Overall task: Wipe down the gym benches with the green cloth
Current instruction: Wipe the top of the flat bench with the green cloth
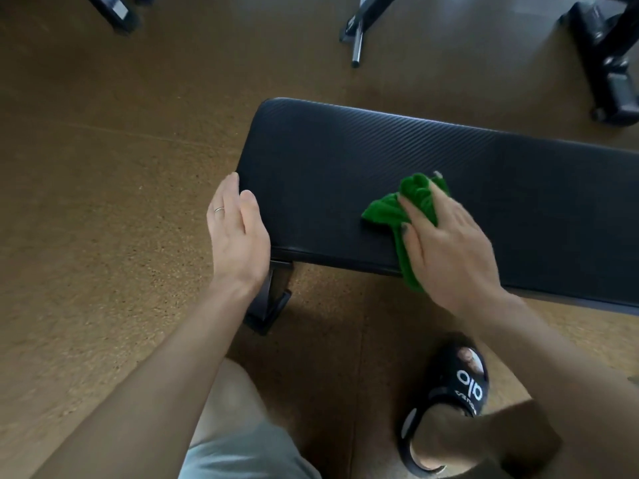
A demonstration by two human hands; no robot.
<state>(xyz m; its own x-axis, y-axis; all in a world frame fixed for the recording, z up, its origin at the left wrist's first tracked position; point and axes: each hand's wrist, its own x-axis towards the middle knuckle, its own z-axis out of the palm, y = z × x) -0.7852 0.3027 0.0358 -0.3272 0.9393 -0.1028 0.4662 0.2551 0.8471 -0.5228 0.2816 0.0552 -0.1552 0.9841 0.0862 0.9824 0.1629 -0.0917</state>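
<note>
Green cloth (pixel 408 209) on bench (pixel 345 160), slide (pixel 463 385) printed "olo"

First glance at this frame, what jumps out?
The green cloth, bright against the black bench at centre, pressed down by the right hand. The left hand lies flat, open, against the bench's left end. A black slide sandal stands on the brown floor below.

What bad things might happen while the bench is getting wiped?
The green cloth is bunched up under the right hand, with a tail hanging over the bench edge, so it may miss spots or slip off. The left hand only rests at the bench's end, so leaning hard might shift the bench.
</note>
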